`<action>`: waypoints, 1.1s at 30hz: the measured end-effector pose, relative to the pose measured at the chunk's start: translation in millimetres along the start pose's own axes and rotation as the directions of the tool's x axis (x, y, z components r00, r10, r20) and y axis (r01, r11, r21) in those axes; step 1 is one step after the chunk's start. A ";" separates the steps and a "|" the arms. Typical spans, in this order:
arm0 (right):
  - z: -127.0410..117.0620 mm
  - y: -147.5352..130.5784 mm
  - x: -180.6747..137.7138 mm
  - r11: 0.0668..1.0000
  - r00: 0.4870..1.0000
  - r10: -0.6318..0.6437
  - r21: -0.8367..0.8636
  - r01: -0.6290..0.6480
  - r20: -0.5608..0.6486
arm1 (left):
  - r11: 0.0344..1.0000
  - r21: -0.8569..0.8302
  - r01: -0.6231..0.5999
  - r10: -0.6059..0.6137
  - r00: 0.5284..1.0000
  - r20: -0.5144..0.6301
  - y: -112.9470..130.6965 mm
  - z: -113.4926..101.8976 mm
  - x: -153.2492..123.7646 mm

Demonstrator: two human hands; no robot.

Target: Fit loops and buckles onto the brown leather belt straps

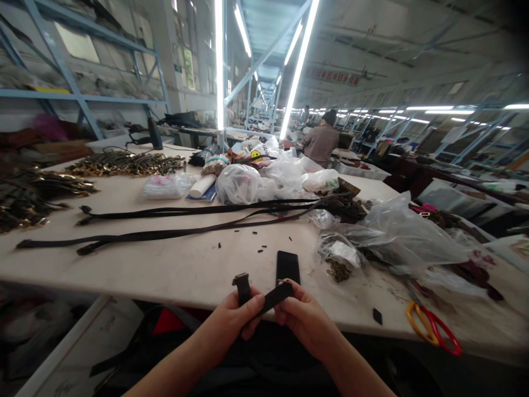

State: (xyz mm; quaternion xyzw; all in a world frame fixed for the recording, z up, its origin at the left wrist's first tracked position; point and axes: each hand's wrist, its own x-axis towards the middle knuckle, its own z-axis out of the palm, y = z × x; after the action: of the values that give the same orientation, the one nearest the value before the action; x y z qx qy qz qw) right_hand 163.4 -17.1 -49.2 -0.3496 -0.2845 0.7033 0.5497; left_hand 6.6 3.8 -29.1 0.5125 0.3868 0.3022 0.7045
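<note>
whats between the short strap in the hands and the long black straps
Head view: a flat black slab and tiny black scraps on the table, beyond the short strap.

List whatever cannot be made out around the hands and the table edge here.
All in the head view:
- Black strap: parts of it are covered by the left hand and the right hand.
- Flat black object behind the hands: phone or leather piece, cannot tell.
- Scissors: blades hidden under the plastic bag.
- Black bits on the table: too small to identify.
- Distant person: hands hidden by their own back.
</note>
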 end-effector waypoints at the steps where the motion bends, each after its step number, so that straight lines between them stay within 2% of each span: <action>1: -1.6 -1.0 -0.1 0.998 0.999 -0.034 -0.057 0.033 -0.019 | 1.000 -0.015 0.010 -0.010 1.000 0.003 0.0 -0.4 -0.2; 3: -3.9 -1.4 0.8 0.970 0.984 -0.163 -0.195 0.147 -0.070 | 0.998 -0.069 0.015 -0.018 0.999 -0.041 -1.0 0.3 -0.4; 5: -5.0 0.1 2.6 0.902 0.946 -0.308 -0.347 0.256 -0.102 | 0.995 -0.102 -0.003 -0.008 0.995 -0.103 -2.4 2.2 -0.1; 7: -5.7 2.2 3.8 0.839 0.919 -0.380 -0.455 0.297 -0.102 | 0.996 -0.088 -0.014 0.004 0.992 -0.123 -3.0 3.4 0.4; 10: -7.8 1.9 2.0 0.756 0.932 -0.363 -0.588 0.286 -0.013 | 1.000 -0.014 -0.014 0.013 0.995 -0.099 -1.4 1.7 0.9; 14: -10.7 -6.2 -6.4 0.595 0.952 -0.237 -0.746 0.299 0.192 | 0.998 0.057 -0.004 0.005 1.000 -0.021 2.7 -0.9 -1.9; 16: -9.9 -9.0 -9.9 0.602 0.941 -0.250 -0.724 0.337 0.230 | 0.997 0.074 -0.016 0.016 1.000 0.011 4.6 0.9 -4.3; 19: -5.2 -9.0 -12.4 0.726 0.931 -0.288 -0.583 0.366 0.226 | 0.988 0.142 -0.066 0.058 0.996 0.061 7.7 5.3 -6.6; 21: -1.0 -10.0 -13.8 0.822 0.934 -0.314 -0.443 0.358 0.172 | 0.955 0.257 -0.146 0.134 0.989 0.061 11.0 6.0 -6.7; 23: 3.5 -15.0 -16.0 0.901 0.940 -0.317 -0.272 0.339 0.124 | 0.873 0.437 -0.216 0.241 0.971 0.000 16.3 4.2 -6.0; 25: 8.4 -23.2 -18.8 0.944 0.959 -0.241 -0.193 0.268 0.150 | 0.745 0.629 -0.220 0.331 0.942 -0.062 23.4 1.8 -5.0; 28: 17.0 -34.1 -21.8 0.907 0.974 -0.075 -0.391 0.155 0.213 | 0.513 0.830 -0.220 0.409 0.912 -0.011 32.8 0.8 -2.6; 30: 22.5 -37.3 -22.4 0.844 0.972 -0.039 -0.513 0.156 0.233 | 0.367 0.897 -0.245 0.425 0.902 0.072 34.9 2.0 -0.6; 33: 27.1 -37.6 -23.0 0.834 0.969 -0.037 -0.526 0.164 0.243 | 0.237 0.944 -0.230 0.412 0.904 0.116 32.1 3.3 1.0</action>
State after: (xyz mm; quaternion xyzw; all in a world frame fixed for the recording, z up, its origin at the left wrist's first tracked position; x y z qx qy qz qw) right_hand 166.7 -31.1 0.4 -0.3941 -0.5497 0.5987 0.4291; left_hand 9.0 12.4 1.9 0.8673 0.4289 0.1955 0.1603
